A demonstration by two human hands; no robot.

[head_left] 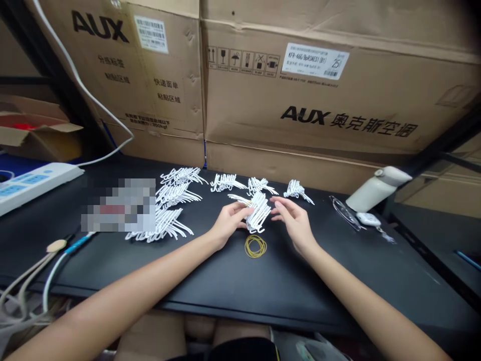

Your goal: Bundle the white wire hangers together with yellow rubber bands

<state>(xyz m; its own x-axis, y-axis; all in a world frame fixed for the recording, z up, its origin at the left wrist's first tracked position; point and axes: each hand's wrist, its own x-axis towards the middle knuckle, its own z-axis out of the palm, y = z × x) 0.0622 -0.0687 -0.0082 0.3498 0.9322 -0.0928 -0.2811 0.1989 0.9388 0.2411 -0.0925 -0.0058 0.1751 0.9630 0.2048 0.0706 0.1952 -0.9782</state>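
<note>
The left hand (230, 220) had its grip closed on the bundle of white hooks (259, 211), middle of the black surface (225, 286); the right hand (295, 220) touched its far side, grip loose, fingers spread. Yellow rubber bands (255, 246) lay just below, with more hook bundles (225, 181) behind

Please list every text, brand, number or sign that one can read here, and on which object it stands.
"AUX": left cardboard box.
"分拣标签 粘贴区域", "快递面单 粘贴区域": same box.
"AUX 奥克斯空调": right cardboard box.
"KFR-46G/BpR3AES1(B1)", "25": white label on it, roughly read.
Handling symbols: pictograms, no words.
Barcode sticker, other small print: too small to read.
</note>
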